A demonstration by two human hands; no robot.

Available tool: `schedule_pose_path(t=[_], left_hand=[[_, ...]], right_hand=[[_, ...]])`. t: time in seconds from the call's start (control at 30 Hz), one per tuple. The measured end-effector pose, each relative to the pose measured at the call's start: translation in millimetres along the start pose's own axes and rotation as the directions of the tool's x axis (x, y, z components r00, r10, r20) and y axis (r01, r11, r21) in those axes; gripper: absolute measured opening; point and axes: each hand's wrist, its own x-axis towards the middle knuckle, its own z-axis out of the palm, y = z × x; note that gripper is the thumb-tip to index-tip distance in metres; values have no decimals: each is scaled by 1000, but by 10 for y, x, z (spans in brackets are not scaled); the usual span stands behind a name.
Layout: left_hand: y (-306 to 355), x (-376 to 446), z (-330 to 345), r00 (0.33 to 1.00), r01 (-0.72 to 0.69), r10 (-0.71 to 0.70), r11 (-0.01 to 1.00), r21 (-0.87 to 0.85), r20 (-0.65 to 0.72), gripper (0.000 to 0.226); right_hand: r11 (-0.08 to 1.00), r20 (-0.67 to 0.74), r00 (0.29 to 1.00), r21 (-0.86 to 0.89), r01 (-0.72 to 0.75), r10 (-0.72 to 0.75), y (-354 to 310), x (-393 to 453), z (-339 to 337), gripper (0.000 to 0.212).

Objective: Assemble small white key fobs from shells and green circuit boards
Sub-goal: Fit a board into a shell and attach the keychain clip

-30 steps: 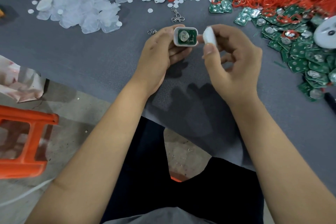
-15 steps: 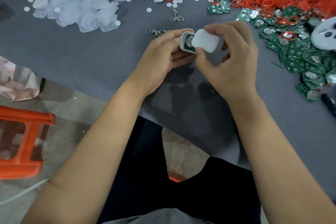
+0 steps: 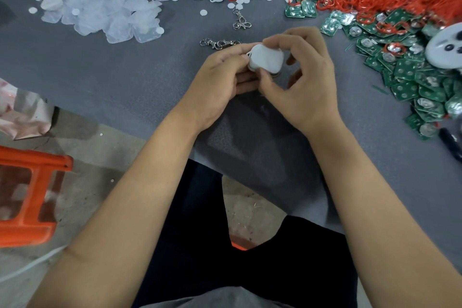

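Left hand [image 3: 220, 75]: cradles the lower shell, fingers curled beneath.
Small white plastic key fob [image 3: 266, 60]: mid-table, between both hands, cover seated over the base.
Right hand [image 3: 300, 75]: pinches the cover; advice: squeeze evenly round the edges until flush.
Green circuit boards [image 3: 410, 75]: heaped far right.

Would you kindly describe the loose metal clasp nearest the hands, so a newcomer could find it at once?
Start at the grey table and find the left hand and right hand gripping the white plastic fob shell. Just beyond the left hand's fingertips lies a silver metal keyring clasp. Unlike the second clasp farther away, it lies stretched sideways.
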Motion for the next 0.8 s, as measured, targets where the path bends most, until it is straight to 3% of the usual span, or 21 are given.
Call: schedule_pose_path(t=[0.33,0.6,0.8], left_hand=[[23,-22,17,1000,9,-9,999,-49,1,36],[-29,-59,13,995,-99,102,986,132,-16,30],[-62,-32,10,993,-101,112,977,186,-46,25]], right_hand=[[1000,20,1000,7,4,-5,9,-4,-3,30],[1000,74,997,-8,8,-7,16,-9,-8,33],[1000,60,998,22,1,-3,10,-12,-20,31]])
